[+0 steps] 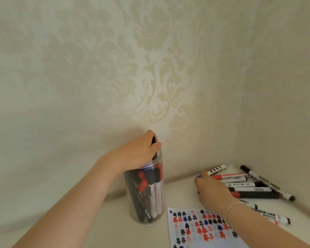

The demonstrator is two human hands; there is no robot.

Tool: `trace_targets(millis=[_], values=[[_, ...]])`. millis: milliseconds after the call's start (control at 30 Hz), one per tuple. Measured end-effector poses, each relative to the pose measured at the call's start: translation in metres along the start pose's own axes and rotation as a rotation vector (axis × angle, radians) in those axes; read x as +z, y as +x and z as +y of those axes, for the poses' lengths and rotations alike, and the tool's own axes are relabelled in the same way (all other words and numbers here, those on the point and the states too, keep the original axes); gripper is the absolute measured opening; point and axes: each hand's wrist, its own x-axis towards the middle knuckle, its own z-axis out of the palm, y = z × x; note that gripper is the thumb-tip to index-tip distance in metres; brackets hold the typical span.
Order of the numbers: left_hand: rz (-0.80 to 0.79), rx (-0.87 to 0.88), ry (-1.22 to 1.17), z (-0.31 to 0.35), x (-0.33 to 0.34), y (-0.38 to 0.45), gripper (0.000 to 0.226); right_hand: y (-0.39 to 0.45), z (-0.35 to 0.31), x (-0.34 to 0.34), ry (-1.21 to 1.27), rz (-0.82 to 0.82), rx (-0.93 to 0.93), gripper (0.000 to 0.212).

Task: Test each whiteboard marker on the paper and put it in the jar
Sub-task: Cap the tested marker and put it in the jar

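The jar (147, 192) is a tall clear plastic cylinder with a ridged mouth, standing upright on the pale table (100, 221) against the patterned wall (115, 68); through its side show markers standing on end, white barrels with red, blue and black caps; the left hand (141, 149) sits over the jar's mouth, fingers and thumb pinching a black-capped marker (153, 141) whose lower part is going down into the opening; most of that marker is hidden by the fingers; right of the jar lies the paper (200, 228), covered with rows of black, red and blue hash marks, its lower edge cut off by the frame; beyond the paper, further right of the jar, a loose pile of markers (249, 187) lies on the table, one reading WHITEBOARD; the right hand (211, 188), a thin bracelet (233, 206) at its wrist, rests on the near end of the pile, fingers curled round a blue-tipped marker (199, 176) that is almost wholly covered; its barrel cannot be made out.
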Motion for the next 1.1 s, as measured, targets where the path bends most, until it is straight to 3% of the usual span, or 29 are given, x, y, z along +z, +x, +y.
trace_targets(millis=[33,100,267,400,500,600,733,867,1000,1100], values=[[-0.034,-0.019,-0.04,0.0,-0.003,0.0,0.022,0.001,-0.001,0.001,0.003,0.004,-0.019,0.024],[-0.118,-0.043,-0.116,0.001,-0.01,0.0,0.023,0.004,-0.003,0.001,0.064,0.048,-0.087,0.015],[-0.191,-0.077,-0.359,0.002,-0.018,-0.002,0.029,0.013,-0.012,-0.001,0.483,0.374,-0.255,0.022],[0.155,0.039,0.05,-0.001,-0.024,-0.005,0.028,0.006,-0.017,-0.021,0.91,0.653,-0.265,0.02],[0.447,0.196,-0.007,0.013,-0.021,-0.014,0.014,-0.007,-0.017,-0.044,1.3,0.698,-0.156,0.022],[0.503,0.348,-0.124,0.038,0.001,-0.028,0.015,-0.021,-0.01,-0.062,1.623,0.742,-0.022,0.019],[0.262,0.485,0.076,0.054,0.05,-0.034,0.055,-0.037,0.004,-0.067,1.706,0.555,0.105,0.018],[0.093,0.447,0.126,0.049,0.092,-0.027,0.086,-0.048,0.012,-0.054,1.651,0.292,0.187,0.022],[0.027,0.378,-0.029,0.039,0.114,-0.022,0.069,-0.059,0.018,-0.04,1.627,0.093,0.223,0.025],[0.021,0.344,-0.084,0.029,0.125,-0.02,0.05,-0.065,0.024,-0.028,1.825,-0.061,0.179,0.019]])
